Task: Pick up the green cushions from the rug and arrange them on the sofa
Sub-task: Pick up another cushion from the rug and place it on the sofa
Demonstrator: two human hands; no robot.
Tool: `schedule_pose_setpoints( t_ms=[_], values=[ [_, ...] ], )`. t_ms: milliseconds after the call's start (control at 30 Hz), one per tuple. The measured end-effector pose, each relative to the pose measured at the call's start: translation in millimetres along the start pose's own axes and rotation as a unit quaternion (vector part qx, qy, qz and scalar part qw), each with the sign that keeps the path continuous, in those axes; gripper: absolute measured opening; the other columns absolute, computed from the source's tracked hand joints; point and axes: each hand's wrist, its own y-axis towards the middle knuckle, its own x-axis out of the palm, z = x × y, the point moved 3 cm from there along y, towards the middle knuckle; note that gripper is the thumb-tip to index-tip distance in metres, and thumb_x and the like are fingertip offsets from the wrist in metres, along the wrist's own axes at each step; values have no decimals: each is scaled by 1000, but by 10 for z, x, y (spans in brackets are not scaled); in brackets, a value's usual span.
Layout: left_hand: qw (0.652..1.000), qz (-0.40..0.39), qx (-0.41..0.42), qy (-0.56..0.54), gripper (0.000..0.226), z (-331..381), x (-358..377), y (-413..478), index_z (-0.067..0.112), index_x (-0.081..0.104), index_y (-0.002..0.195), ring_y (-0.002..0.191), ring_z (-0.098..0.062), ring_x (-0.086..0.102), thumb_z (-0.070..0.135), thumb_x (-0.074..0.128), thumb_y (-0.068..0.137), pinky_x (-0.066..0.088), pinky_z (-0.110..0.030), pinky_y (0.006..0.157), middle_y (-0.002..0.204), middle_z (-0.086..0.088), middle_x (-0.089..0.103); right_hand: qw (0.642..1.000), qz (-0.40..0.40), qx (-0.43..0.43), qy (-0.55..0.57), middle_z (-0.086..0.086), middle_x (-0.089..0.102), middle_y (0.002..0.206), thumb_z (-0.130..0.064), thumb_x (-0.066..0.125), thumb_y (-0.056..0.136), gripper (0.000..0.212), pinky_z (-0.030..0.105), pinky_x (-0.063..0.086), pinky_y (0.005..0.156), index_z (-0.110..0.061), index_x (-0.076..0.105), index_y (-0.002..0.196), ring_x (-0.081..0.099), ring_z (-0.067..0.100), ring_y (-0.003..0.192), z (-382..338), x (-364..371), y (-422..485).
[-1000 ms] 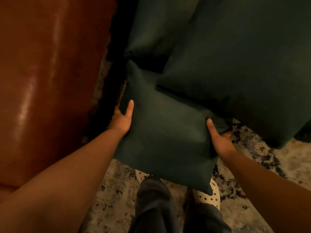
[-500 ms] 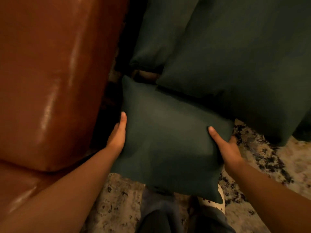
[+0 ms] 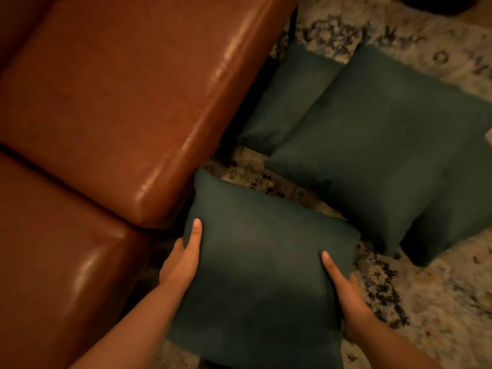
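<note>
fingers both hands clamp square matte green cushion | glossy brown leather sofa left

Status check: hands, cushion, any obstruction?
Left hand and right hand grip held cushion by its sides. Three more cushions on rug. Sofa at left, seat bare.

1. We see a dark rounded object, mostly cut off by the top edge of the view. It is too dim and too cropped for us to tell what it is.
2. Just below and to the right of the dark rounded object, we make out a narrow strip of plain brownish bare floor.
</note>
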Motion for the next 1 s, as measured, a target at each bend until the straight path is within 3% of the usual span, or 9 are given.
schedule_pose_setpoints(
  t_ms=[100, 233, 333, 400, 533, 700, 800, 933, 1000],
  values=[
    [1000, 17, 14, -22, 111, -50, -240, -479, 26, 43, 141, 134, -30, 41, 96, 16, 59, 30, -44, 112, 145, -6, 46, 1000, -14, 1, -4, -2, 57, 130, -76, 81, 32, 129, 48, 41, 105, -26, 37, 142, 57, 25, 115, -83, -94, -391],
    [992, 47, 36, -108, 102, -99, -605, -1113, 29, 46, 138, 132, -28, 44, 93, 16, 65, 31, -46, 111, 143, -3, 49, 998, -43, -33, 12, -5, 53, 134, -80, 74, 40, 122, 47, 39, 107, -30, 34, 144, 54, 22, 119, -446, -115, -895],
    [973, 86, 19, -212, 108, -77, -920, -1559, 32, 50, 135, 132, -25, 43, 99, 18, 56, 29, -45, 113, 143, 0, 49, 993, -91, -51, 46, -5, 61, 125, -76, 61, 67, 81, 42, 43, 101, -28, 50, 132, 59, 18, 111, -812, 22, -1366],
    [954, 118, 27, -274, 90, -13, -1134, -1865, 27, 47, 138, 137, -25, 37, 86, 22, 75, 24, -39, 116, 148, -2, 42, 991, -111, -62, 52, -4, 64, 117, -73, 54, 75, 66, 41, 44, 98, -28, 57, 124, 60, 17, 107, -1056, 130, -1631],
    [921, 184, 80, -335, 60, 18, -1555, -2407, 16, 36, 145, 140, -19, 28, 51, 25, 98, 19, -29, 112, 148, 1, 36, 984, -153, -95, 3, -6, 61, 127, -88, 53, 58, 87, 48, 36, 108, -35, 58, 127, 55, 20, 118, -1437, 398, -2112],
    [869, 183, 55, -456, 83, -342, -2027, -2600, 25, 44, 141, 136, -15, 37, 79, 25, 81, 23, -40, 118, 145, 7, 43, 967, -192, -158, -62, -10, 57, 131, -82, 42, 73, 76, 41, 32, 111, -34, 54, 131, 50, 15, 122, -1810, 933, -2764],
    [841, 200, 48, -501, 93, -588, -2354, -2664, 28, 43, 142, 136, -19, 39, 88, 27, 72, 27, -44, 116, 145, 3, 46, 955, -226, -169, -89, -12, 60, 119, -74, 38, 82, 60, 35, 37, 99, -34, 55, 125, 54, 12, 110, -1882, 1353, -3114],
    [806, 234, 22, -542, 110, -988, -2861, -2727, 31, 48, 137, 133, -21, 44, 99, 28, 52, 31, -46, 114, 142, 4, 50, 938, -268, -183, -122, -8, 62, 126, -87, 51, 54, 93, 39, 37, 108, -32, 57, 129, 54, 15, 118, -1776, 1977, -3552],
    [783, 250, 8, -570, 107, -1218, -3137, -2733, 28, 49, 137, 132, -22, 44, 97, 29, 57, 31, -44, 113, 142, 3, 50, 928, -289, -192, -140, -9, 60, 129, -91, 52, 50, 100, 43, 34, 111, -33, 54, 132, 53, 16, 120, -1690, 2299, -3738]
  ],
)
